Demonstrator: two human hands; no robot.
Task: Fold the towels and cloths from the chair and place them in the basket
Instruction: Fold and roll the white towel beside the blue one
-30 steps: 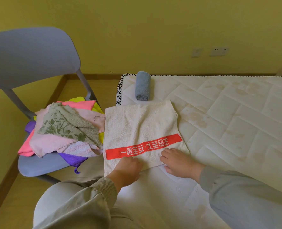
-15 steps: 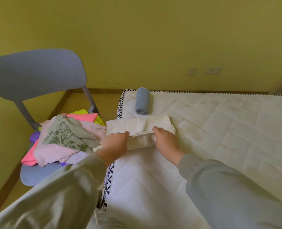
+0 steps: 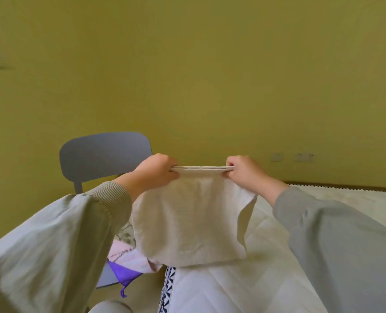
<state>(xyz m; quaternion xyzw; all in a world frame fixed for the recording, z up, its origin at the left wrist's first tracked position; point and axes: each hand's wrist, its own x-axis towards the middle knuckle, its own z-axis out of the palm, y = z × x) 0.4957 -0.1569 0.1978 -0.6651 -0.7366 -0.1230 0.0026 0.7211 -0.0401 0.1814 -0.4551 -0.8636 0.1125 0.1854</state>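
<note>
In the middle of the frame the towel [image 3: 194, 222] hangs in the air, its folded top edge stretched level between the two hands. The left hand [image 3: 156, 171] grips the left end, its fingers [image 3: 168, 161] curled round the edge. The right hand [image 3: 244, 171] pinches the right end the same way. The towel is off-white with a soft, fine weave. Its top edge shows several stacked layers, and the body drops in a rough square, the right side curling into a loose flap. The lower hem hangs just over the mattress [image 3: 266, 285], a pale quilted pad with a black-and-white patterned border at bottom centre. I cannot tell whether hem and mattress touch. Behind the left hand stands a chair [image 3: 104, 154] with a smooth, rounded grey-blue back. At lower left the sleeve [image 3: 52, 245] and the towel hide most of the seat, and only scraps of a pink cloth [image 3: 128, 258], a purple cloth [image 3: 124, 273] and a leaf-print cloth [image 3: 126, 233] show. The sockets [image 3: 303, 157] on the yellow-green wall at right are blurred.
</note>
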